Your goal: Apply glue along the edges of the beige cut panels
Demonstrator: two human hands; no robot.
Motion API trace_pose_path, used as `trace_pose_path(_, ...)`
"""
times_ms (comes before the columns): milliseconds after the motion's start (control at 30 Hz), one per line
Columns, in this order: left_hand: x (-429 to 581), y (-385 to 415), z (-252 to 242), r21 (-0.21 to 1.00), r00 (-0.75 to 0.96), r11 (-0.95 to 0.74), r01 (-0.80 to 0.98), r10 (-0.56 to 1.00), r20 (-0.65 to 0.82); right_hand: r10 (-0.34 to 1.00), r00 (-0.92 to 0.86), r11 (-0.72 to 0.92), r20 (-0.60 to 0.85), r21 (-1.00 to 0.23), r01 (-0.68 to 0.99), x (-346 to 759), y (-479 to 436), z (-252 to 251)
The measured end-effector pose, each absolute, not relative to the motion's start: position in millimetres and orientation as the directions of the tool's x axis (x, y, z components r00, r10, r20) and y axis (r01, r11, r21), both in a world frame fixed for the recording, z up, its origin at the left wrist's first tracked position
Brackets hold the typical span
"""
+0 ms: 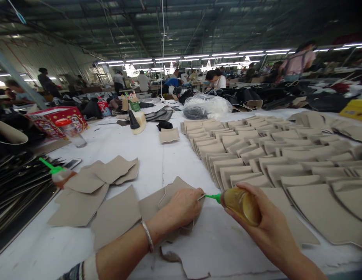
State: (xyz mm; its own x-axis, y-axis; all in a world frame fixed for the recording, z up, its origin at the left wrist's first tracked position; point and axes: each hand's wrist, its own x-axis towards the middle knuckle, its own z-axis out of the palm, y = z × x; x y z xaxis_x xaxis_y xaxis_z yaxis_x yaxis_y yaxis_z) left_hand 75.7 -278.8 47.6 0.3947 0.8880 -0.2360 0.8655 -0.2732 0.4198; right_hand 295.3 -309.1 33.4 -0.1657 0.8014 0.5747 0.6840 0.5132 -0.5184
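Note:
My right hand (268, 217) is wrapped round a glue bottle (242, 204) with amber liquid inside and a green nozzle pointing left. My left hand (181, 208), with a bracelet at the wrist, pinches the edge of a beige leather-like piece (176, 186). The nozzle tip is right at that edge, beside my left fingertips; whether it touches I cannot tell. A thin pale cord or edging loops over the piece near my knuckles. Flat beige pieces (116, 214) lie to the left of my left hand, some overlapping.
Rows of overlapping beige pieces (271, 155) cover the table's right side. A second green-tipped bottle (60, 175) lies at left, near a clear red-topped container (71, 132) and a red box (57, 120). A plastic-wrapped bundle (207, 107) sits farther back. Several people work beyond.

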Motion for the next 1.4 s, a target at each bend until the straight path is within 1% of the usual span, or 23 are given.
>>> trace_pose_path(167, 77.3, -276.8, 48.1, 0.459, 0.401, -0.260, 0.849, 0.884, -0.240, 0.846, -0.123, 0.459, 0.518, -0.593, 0.662, 299.2, -309.5, 29.2)
trace_pose_path(267, 76.5, -276.0, 47.9, 0.463, 0.386, -0.237, 0.854, 0.886, -0.257, 0.852, -0.084, 0.438, 0.517, -0.617, 0.654, 299.7, -307.0, 27.2)
trace_pose_path(367, 75.5, -276.0, 48.2, 0.458, 0.387, -0.240, 0.856, 0.885, -0.259, 0.852, -0.068, 0.430, 0.519, -0.619, 0.657, 300.2, -306.1, 25.9)
trace_pose_path(533, 74.1, -276.7, 47.3, 0.446, 0.425, -0.300, 0.843, 0.880, -0.211, 0.853, -0.082, 0.439, 0.516, -0.622, 0.649, 302.6, -308.7, 25.4)
trace_pose_path(800, 72.5, -277.4, 47.2, 0.451, 0.455, -0.329, 0.830, 0.866, -0.206, 0.846, -0.092, 0.454, 0.525, -0.620, 0.640, 304.0, -308.4, 22.9)
trace_pose_path(900, 72.0, -277.1, 45.6, 0.453, 0.453, -0.324, 0.830, 0.867, -0.210, 0.854, -0.082, 0.443, 0.515, -0.633, 0.635, 305.9, -309.6, 22.9)
trace_pose_path(1067, 70.7, -275.8, 40.8, 0.462, 0.474, -0.362, 0.810, 0.867, -0.152, 0.861, -0.052, 0.421, 0.506, -0.651, 0.632, 307.9, -309.4, 22.2)
trace_pose_path(1267, 69.7, -276.2, 40.3, 0.454, 0.490, -0.381, 0.805, 0.859, -0.149, 0.881, -0.092, 0.425, 0.464, -0.690, 0.586, 310.6, -310.6, 18.9)
trace_pose_path(1400, 68.3, -278.2, 41.9, 0.454, 0.495, -0.392, 0.800, 0.859, -0.131, 0.888, -0.077, 0.413, 0.453, -0.715, 0.564, 312.4, -310.1, 16.6)
